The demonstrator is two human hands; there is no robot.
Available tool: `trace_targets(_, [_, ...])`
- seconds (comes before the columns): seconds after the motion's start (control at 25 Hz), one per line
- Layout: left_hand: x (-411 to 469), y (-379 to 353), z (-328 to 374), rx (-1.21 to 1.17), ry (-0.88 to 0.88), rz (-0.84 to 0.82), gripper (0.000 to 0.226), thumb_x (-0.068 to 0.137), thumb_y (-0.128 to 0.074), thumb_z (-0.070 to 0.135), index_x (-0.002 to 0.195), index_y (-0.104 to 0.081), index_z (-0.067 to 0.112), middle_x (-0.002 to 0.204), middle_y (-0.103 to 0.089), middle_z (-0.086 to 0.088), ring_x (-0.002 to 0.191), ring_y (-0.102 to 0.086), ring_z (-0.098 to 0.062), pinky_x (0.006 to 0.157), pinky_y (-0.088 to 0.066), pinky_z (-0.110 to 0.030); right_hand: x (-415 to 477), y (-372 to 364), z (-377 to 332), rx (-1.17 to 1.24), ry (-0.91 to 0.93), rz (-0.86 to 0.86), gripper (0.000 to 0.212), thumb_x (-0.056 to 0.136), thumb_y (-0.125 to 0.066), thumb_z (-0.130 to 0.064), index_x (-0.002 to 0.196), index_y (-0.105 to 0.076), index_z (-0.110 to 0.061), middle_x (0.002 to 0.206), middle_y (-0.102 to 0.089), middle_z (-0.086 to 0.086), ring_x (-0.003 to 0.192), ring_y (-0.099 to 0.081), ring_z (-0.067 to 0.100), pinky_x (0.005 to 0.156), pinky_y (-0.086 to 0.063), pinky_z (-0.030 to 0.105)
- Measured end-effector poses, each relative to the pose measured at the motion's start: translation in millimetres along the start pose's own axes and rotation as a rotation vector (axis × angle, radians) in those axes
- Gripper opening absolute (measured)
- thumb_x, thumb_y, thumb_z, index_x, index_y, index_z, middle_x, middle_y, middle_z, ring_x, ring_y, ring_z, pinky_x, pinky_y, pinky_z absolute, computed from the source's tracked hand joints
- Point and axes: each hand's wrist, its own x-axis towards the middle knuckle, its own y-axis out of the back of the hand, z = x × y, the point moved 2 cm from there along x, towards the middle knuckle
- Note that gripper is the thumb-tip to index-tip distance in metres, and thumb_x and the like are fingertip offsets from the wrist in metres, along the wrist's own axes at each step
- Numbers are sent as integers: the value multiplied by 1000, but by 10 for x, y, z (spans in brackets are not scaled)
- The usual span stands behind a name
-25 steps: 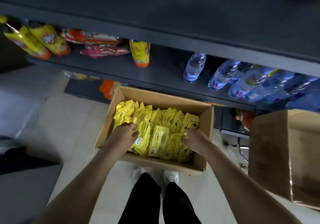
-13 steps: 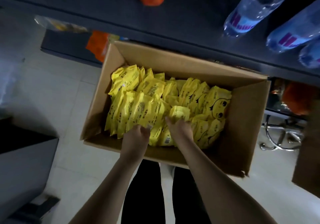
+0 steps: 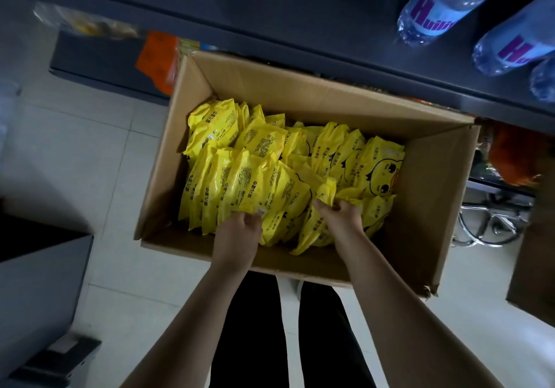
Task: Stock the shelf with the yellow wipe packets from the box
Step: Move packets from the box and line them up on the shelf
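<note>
Pale tiled floor (image 3: pixel 90 153) lies under and to the left of the box. A dark shelf (image 3: pixel 300 21) runs along the far side of the box, its front edge just beyond the far wall.

The cardboard box (image 3: pixel 435 207) stands open on the floor, flaps folded out. A person stands at its near side in black trousers (image 3: pixel 249 342), with both bare forearms reaching in over the near wall. A grey cabinet (image 3: pixel 39 291) sits well to the left of the box. The edge of a second carton (image 3: pixel 537 252) shows to its right.

The yellow wipe packets (image 3: pixel 255 144) fill the bottom of the box, standing on edge in rough rows. All those in view are inside it. One at the right end shows a cartoon duck face.

Two water bottles (image 3: pixel 441 6) lie on the shelf beyond the far right corner of the box. An orange packet (image 3: pixel 157 57) sits on a lower level beyond the far left corner. A chrome wire stand (image 3: pixel 486 228) shows on the floor just right of the box.

Left grip (image 3: pixel 240 231): at the near wall, left of centre, fingers curled onto the near ends of the front-row packets and pinching them.

Right grip (image 3: pixel 342 213): near the middle of the box, fingers curled over the top of a packet and holding it.
</note>
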Motion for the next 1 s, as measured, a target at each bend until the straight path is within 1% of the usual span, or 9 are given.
trace_targets(0.12, [-29, -56, 39, -7, 6, -30, 35, 97, -44, 28, 64, -53, 18, 84, -70, -17, 82, -66, -32, 78, -54, -44, -62, 126, 76, 180, -40, -38, 43, 90, -61, -31, 126, -53, -10, 115, -60, 5, 94, -52, 17, 84, -43, 31])
trace_targets(0.28, [-51, -108, 83, -35, 22, -47, 35, 97, -45, 24, 63, -53, 18, 82, -69, -14, 82, -66, -32, 77, -53, -42, -34, 226, 89, 366, -68, -85, 54, 92, -58, -30, 139, -40, -10, 129, -49, 0, 125, -45, 27, 101, -37, 41])
trace_targets(0.44, [-53, -164, 53, -111, 57, -74, 31, 96, -46, 24, 72, -59, 11, 69, -64, -2, 72, -64, -22, 78, -53, -40, 45, 174, 108, 397, -89, -34, 59, 90, -58, -38, 138, -40, -10, 136, -49, 11, 123, -47, 30, 98, -41, 38])
trace_targets(0.52, [-50, -168, 58, -183, 108, -62, 29, 96, -47, 23, 76, -61, 8, 70, -64, -2, 74, -64, -21, 77, -53, -39, 61, 110, 66, 290, -51, 12, 61, 89, -59, -39, 136, -40, -5, 118, -53, 10, 114, -52, 29, 82, -41, 32])
trace_targets(0.6, [-45, -137, 81, -367, 264, -36, 28, 96, -47, 23, 77, -60, 8, 74, -65, -6, 74, -64, -21, 74, -53, -34, 74, 54, 42, 226, -15, 37, 60, 88, -61, -39, 131, -42, -2, 97, -52, 4, 93, -57, 23, 71, -44, 29])
trace_targets(0.68, [-52, -121, 108, -650, 476, -55, 30, 96, -47, 27, 81, -60, 4, 79, -66, -10, 73, -64, -20, 68, -53, -31, 105, 60, 69, 217, -23, 68, 56, 90, -58, -37, 130, -45, -1, 93, -55, 4, 83, -57, 19, 66, -47, 29])
trace_targets(0.84, [-57, -180, 246, -1084, 701, -105, 64, 85, -51, 58, 98, -56, -4, 95, -66, -21, 80, -67, -27, 54, -59, -32, 89, 203, 149, 298, -74, 81, 58, 92, -57, -34, 137, -39, -3, 109, -56, 14, 97, -57, 26, 76, -44, 30])
trace_targets(0.92, [15, -236, 329, -1262, 805, -87, 77, 77, -51, 68, 101, -49, -5, 96, -64, -27, 81, -66, -35, 59, -60, -39, 79, 263, 146, 276, -66, 93, 58, 92, -57, -34, 137, -39, -2, 113, -57, 17, 102, -57, 30, 80, -47, 36])
trace_targets(1.0, [110, -281, 383, -1422, 912, -43, 86, 69, -55, 74, 111, -47, -1, 101, -62, -29, 83, -66, -40, 57, -59, -42, 128, 279, 138, 259, -53, 100, 57, 91, -57, -37, 134, -42, -2, 97, -56, 14, 85, -57, 23, 65, -47, 31])
